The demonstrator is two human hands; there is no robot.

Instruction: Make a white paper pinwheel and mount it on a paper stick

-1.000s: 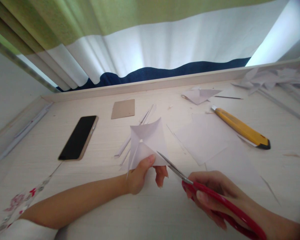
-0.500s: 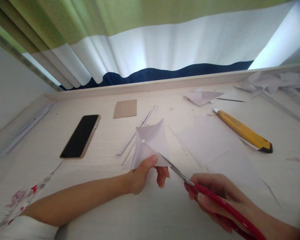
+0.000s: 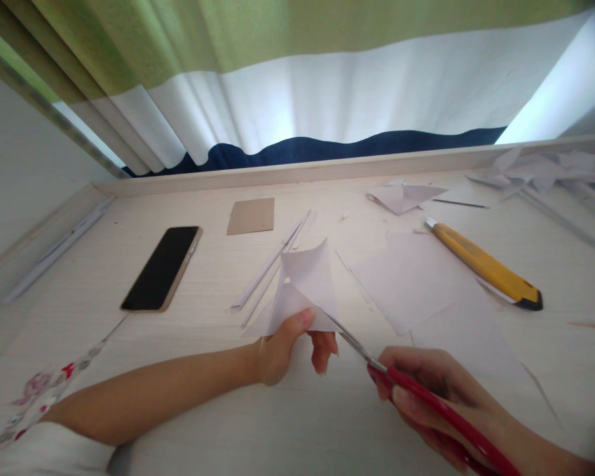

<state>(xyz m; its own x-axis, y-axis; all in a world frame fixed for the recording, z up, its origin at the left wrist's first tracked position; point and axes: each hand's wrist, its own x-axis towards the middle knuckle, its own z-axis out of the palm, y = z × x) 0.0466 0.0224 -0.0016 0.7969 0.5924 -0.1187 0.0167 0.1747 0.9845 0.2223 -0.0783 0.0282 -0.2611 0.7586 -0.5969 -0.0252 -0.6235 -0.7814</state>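
My left hand (image 3: pixel 290 340) pinches the near edge of a white paper square (image 3: pixel 310 274), thumb on top and fingers beneath. The sheet has a small hole near its left side, and its far corners curl up. In my right hand (image 3: pixel 426 383) is a pair of red-handled scissors (image 3: pixel 401 380), fingers wrapped round the handles. The narrow metal blades point up and left, lying at the paper just right of my left thumb; they look nearly closed. Behind the held square lie thin rolled paper sticks (image 3: pixel 268 271).
A phone (image 3: pixel 161 268) with a beaded strap (image 3: pixel 54 390) lies left; a brown card (image 3: pixel 250 216) is behind. To the right are white paper sheets (image 3: pixel 406 277), a yellow utility knife (image 3: pixel 486 264), a folded paper piece (image 3: pixel 401 197) and paper pinwheels (image 3: pixel 540 168). A raised ledge (image 3: pixel 302 170) runs along the back.
The held paper has tilted a little, its left side shifting right. Both hands and the scissors stay almost in place, and the whole view has shifted slightly.
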